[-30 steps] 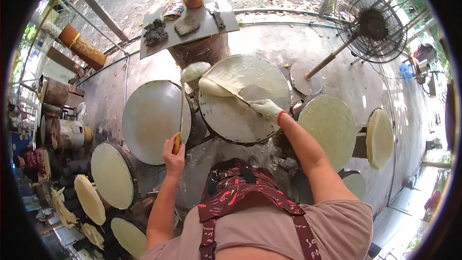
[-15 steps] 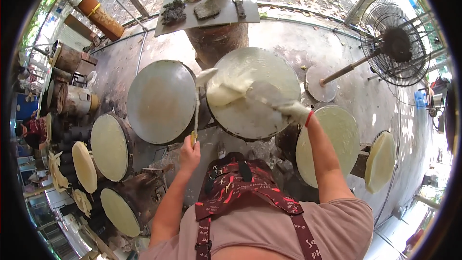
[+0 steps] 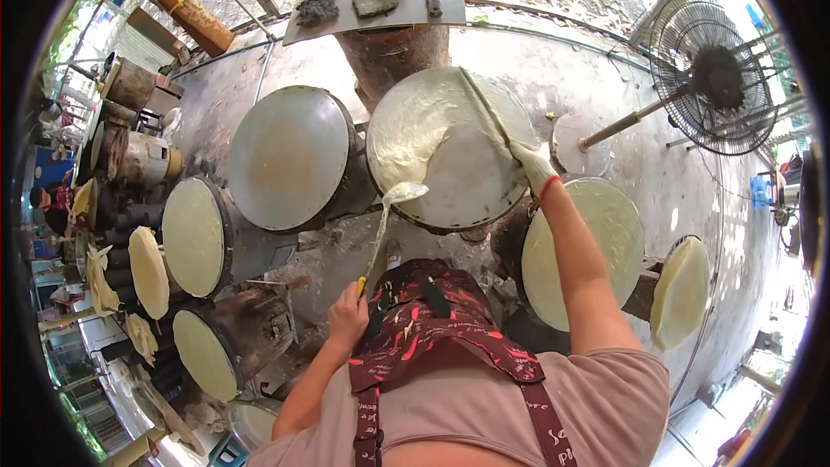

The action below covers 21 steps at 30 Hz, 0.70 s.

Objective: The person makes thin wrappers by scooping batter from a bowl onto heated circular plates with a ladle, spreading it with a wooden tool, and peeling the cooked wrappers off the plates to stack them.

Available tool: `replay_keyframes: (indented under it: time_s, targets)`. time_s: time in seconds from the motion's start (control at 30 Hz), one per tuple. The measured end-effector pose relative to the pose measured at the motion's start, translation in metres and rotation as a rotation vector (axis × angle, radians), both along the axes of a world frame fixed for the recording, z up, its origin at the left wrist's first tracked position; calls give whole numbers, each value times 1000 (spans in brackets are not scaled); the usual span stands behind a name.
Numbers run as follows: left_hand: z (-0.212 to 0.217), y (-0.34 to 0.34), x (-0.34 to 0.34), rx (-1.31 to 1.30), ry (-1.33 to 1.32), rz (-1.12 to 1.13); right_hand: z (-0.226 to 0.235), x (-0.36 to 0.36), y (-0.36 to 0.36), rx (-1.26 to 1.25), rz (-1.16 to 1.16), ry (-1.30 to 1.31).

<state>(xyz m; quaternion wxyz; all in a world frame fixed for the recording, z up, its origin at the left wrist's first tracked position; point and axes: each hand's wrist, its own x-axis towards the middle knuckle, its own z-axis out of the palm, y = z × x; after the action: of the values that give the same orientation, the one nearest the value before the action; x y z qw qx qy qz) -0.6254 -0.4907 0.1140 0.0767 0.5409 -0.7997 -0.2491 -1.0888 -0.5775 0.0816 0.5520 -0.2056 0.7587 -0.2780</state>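
My left hand is closed round the handle of a ladle. The ladle's batter-coated bowl hangs over the near left rim of a large round griddle. Pale batter covers this griddle's left and far parts unevenly, and its near middle has only a thin film. My right hand, in a whitish glove with a red band at the wrist, grips a batter spreader. Seen nearly edge-on, the spreader slants across the griddle's right side toward its far rim.
A bare round griddle stands to the left. Batter-covered griddles lie farther left and at the right. A board on a drum holds an orange container and dark lumps. At the far right stands a fan.
The ladle has moved nearer and right, with my left hand lower. My right hand has swung the spreader from the griddle's middle to its right side. Batter now spreads farther along the far edge.
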Motion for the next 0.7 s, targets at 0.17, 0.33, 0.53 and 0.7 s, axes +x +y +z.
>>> replay_keyframes:
  time_s: [0.17,0.33,0.53,0.7]
  targets:
    - [1,1,-4,-5,-11,-2,-3,29,6,-40,268,-207]
    - [-4,-11,5,-42,54,-39,-7,25,32,-89,22,-72]
    - [-3,-42,34,19,159,-150,-1,72,64,0,166,-236]
    - [-10,-71,81,9,380,-232,-16,171,146,-342,-541,-476]
